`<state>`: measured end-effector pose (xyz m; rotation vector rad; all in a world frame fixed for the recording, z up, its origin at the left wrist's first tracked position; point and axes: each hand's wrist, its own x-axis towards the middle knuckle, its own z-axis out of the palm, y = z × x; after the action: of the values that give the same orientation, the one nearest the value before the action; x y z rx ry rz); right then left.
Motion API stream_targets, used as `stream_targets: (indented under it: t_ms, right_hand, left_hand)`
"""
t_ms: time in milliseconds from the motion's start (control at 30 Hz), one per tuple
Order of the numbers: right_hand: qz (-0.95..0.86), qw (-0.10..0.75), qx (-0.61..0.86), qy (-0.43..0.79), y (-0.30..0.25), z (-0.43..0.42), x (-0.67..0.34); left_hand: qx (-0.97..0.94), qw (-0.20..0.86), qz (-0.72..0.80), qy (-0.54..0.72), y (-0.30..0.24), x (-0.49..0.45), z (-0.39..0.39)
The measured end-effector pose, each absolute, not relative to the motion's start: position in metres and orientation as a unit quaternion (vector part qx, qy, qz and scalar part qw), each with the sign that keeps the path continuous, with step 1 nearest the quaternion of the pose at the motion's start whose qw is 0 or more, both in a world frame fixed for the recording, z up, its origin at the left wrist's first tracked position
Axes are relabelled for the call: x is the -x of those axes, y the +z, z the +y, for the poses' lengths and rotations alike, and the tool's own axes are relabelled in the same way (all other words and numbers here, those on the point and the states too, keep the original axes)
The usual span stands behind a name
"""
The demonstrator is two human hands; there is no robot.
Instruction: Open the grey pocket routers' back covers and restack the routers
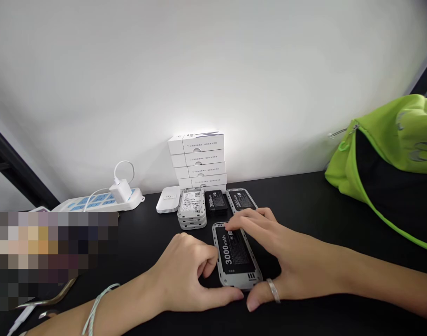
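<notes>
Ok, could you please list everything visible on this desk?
open device: one, grey with black battery, front centre
second open device: one, grey and black, behind it
loose battery: one, black, left of that
device stack: about three, grey, further left
small case: one, white, beside the stack
boxes: about five, white, stacked at the wall
power strip: one, white and blue, far left
charger: one, white, plugged into it
bag: one, lime green, right
table: one, black
left hand: one, grips the open device's near corner
right hand: one, fingers flat on the open device
</notes>
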<state>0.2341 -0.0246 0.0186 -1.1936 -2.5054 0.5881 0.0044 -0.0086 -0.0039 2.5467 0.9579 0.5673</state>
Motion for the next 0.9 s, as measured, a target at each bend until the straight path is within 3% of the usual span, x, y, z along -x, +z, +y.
stream_targets:
  t_ms: [100,200,567,900]
  right_hand:
    - [-0.899,0.133,0.382,0.169,0.017,-0.023,-0.233]
    - [-0.897,0.13,0.369,0.207,0.014,-0.021,-0.233]
    - [-0.844,0.22,0.425,0.244,0.057,0.025,-0.282]
    - [-0.825,0.171,0.471,0.261,0.029,0.068,-0.338]
  left_hand:
    - [-0.904,0.181,0.335,0.194,-0.004,-0.004,-0.008]
    - [-0.904,0.204,0.319,0.2,-0.004,-0.002,-0.007]
    - [-0.907,0.221,0.304,0.189,-0.003,0.001,-0.006]
    - [-0.906,0.224,0.31,0.183,-0.003,0.002,-0.007]
